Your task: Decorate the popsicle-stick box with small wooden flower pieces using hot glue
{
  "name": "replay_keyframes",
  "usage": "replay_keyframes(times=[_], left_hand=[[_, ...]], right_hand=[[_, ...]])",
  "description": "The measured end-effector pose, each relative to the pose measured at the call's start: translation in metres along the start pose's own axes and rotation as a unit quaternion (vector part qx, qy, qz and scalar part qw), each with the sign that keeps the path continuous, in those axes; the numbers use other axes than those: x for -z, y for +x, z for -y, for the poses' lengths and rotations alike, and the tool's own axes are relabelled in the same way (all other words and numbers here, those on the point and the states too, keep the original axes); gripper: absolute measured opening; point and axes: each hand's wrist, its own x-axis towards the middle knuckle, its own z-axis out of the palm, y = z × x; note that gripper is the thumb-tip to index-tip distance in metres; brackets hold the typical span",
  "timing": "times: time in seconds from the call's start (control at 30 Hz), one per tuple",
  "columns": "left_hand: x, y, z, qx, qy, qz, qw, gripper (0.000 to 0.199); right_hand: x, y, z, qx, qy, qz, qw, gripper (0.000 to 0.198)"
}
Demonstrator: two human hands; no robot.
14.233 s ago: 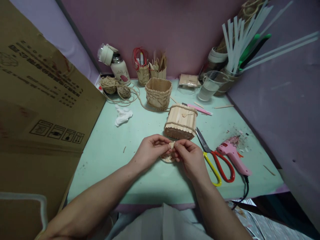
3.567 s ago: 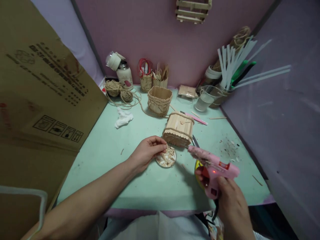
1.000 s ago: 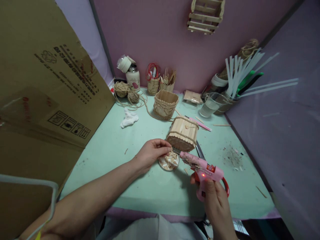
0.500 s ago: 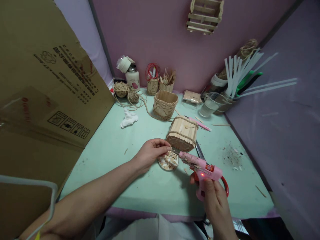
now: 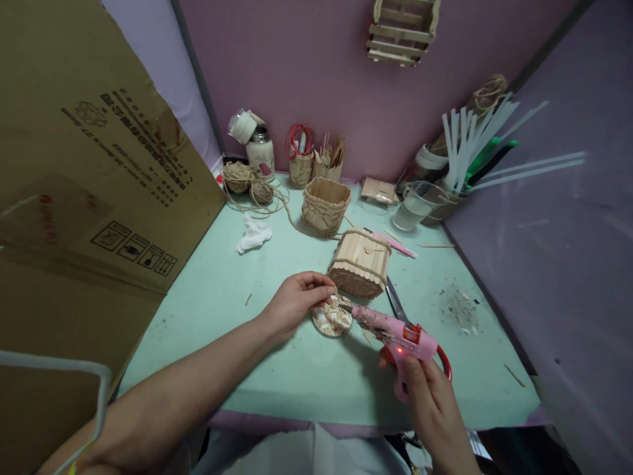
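My right hand is wrapped round the grip of a pink hot glue gun with a red light lit on its side. Its nozzle points left, above a small round dish of wood chips. My left hand is closed in a pinch over the dish's upper left edge; what the fingertips hold is too small to make out. Just behind, a wooden-stick box with twine bands lies on its side. Scissors with red handles lie partly hidden under the glue gun.
An upright stick basket, twine balls, a crumpled tissue and a clear cup stand farther back. White glue sticks jut out at right. A cardboard box walls the left side. Scraps lie at right.
The glue gun's nozzle has shifted slightly left and down, closer to the dish by my left fingertips. My left hand stays pinched in nearly the same place.
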Motion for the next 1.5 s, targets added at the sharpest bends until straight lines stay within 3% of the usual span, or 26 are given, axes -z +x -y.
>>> replay_keyframes(times=[0.1,0.17,0.23,0.3,0.4,0.47,0.57,0.63,0.7,0.77,0.9,1.07,1.17,1.27,1.37,1.5], left_hand=[[0.0,0.0,-0.001,0.001,-0.001,-0.014,1.0,0.024],[0.0,0.0,-0.001,0.007,-0.002,-0.019,1.0,0.024],[-0.001,0.0,-0.002,0.011,-0.001,-0.019,1.0,0.024],[-0.002,0.0,-0.002,0.013,-0.001,-0.018,1.0,0.023],[-0.002,0.0,-0.002,0.019,0.001,-0.014,1.0,0.022],[-0.001,0.001,-0.001,0.023,0.002,-0.012,1.0,0.021],[-0.001,0.001,0.0,0.029,0.009,-0.008,1.0,0.02],[-0.002,0.0,0.001,0.027,0.02,-0.002,0.999,0.019],[-0.002,-0.001,0.001,0.016,0.037,0.005,0.999,0.017],[-0.002,-0.002,0.002,-0.002,0.058,0.01,0.998,0.016],[-0.002,-0.001,0.001,-0.024,0.086,0.008,0.996,0.015],[-0.003,-0.002,0.0,-0.023,0.092,0.013,0.995,0.015],[-0.004,-0.002,0.001,-0.017,0.094,0.013,0.995,0.015],[-0.005,-0.002,0.003,-0.021,0.095,0.016,0.995,0.014],[-0.004,-0.003,0.005,-0.032,0.099,0.023,0.994,0.013],[-0.002,-0.002,0.004,-0.048,0.103,-0.001,0.994,0.013]], right_hand=[[0.025,0.006,0.001,0.058,-0.064,-0.007,0.996,0.049],[0.046,0.018,-0.002,0.103,-0.148,-0.07,0.981,0.049],[0.066,0.036,-0.01,0.092,-0.291,-0.161,0.939,0.044],[0.079,0.054,-0.025,0.059,-0.427,-0.18,0.884,0.041],[0.086,0.072,-0.049,0.056,-0.509,-0.163,0.843,0.041],[0.084,0.073,-0.056,0.058,-0.528,-0.157,0.832,0.044],[0.075,0.063,-0.048,0.072,-0.527,-0.205,0.822,0.046],[0.064,0.054,-0.033,0.129,-0.487,-0.21,0.838,0.038],[0.047,0.047,-0.017,0.211,-0.426,-0.121,0.871,0.028],[0.027,0.044,-0.006,0.256,-0.399,-0.018,0.88,0.024],[-0.003,0.044,0.0,0.228,-0.414,0.066,0.879,0.02],[-0.009,0.045,-0.004,0.196,-0.424,0.096,0.879,0.014],[-0.007,0.043,0.001,0.187,-0.391,0.119,0.893,0.013],[-0.009,0.043,0.012,0.18,-0.273,0.124,0.937,0.011],[-0.02,0.049,0.024,0.137,-0.099,0.084,0.982,0.007],[-0.046,0.064,0.035,0.053,0.074,0.031,0.995,0.009]])
